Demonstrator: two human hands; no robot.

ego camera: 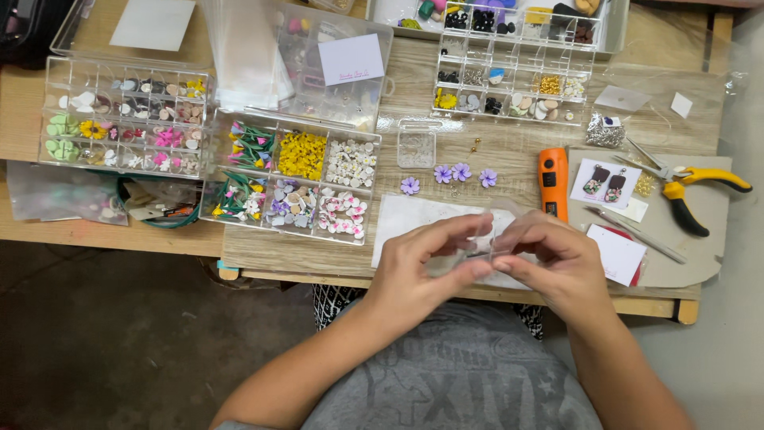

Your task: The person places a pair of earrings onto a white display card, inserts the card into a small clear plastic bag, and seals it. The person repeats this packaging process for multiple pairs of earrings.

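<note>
1. Wooden table [509,151] fills the head view, crowded with craft supplies; dark floor at lower left.
2. Left hand [422,267] and right hand [553,259] meet at the near table edge, fingertips pinched together on a small clear plastic piece [482,248]; can't tell what's inside it.
3. White paper sheet [414,219] lies under the hands.
4. Four purple flower charms [451,173] sit just beyond the sheet.
5. Clear compartment box [294,179] of coloured flower beads sits left of the hands.
6. Orange tool [553,179], earring card [605,183] and yellow-handled pliers [692,187] sit right.
</note>
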